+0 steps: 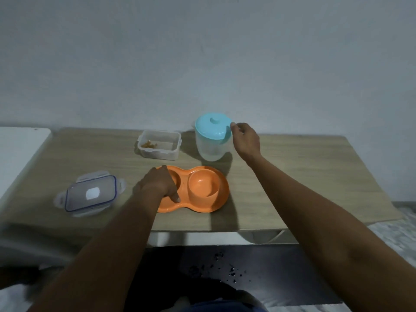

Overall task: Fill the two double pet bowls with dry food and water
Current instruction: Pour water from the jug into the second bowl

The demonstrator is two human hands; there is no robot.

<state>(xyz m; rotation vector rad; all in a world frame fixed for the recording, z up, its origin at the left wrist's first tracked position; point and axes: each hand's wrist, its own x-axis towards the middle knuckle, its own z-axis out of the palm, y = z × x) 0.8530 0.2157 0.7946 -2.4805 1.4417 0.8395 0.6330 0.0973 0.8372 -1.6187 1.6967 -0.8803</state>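
An orange double pet bowl (203, 188) lies near the front middle of the wooden table (292, 176). My left hand (157, 184) rests on its left cup, fingers curled over the rim, hiding what is inside. The right cup looks empty of food. Behind it stands a translucent water jug (210, 145) with a turquoise lid (212, 126). My right hand (246, 140) is at the jug's right side, fingers around the handle area. An open clear food container (159, 145) with a few brown kibbles sits left of the jug. Only one double bowl is in view.
The container's clear lid with blue seal (91, 195) lies flat at the table's front left. A white surface (20, 149) adjoins the table on the left. A grey wall rises behind. Dark floor with small specks (225, 269) lies below the table's front edge.
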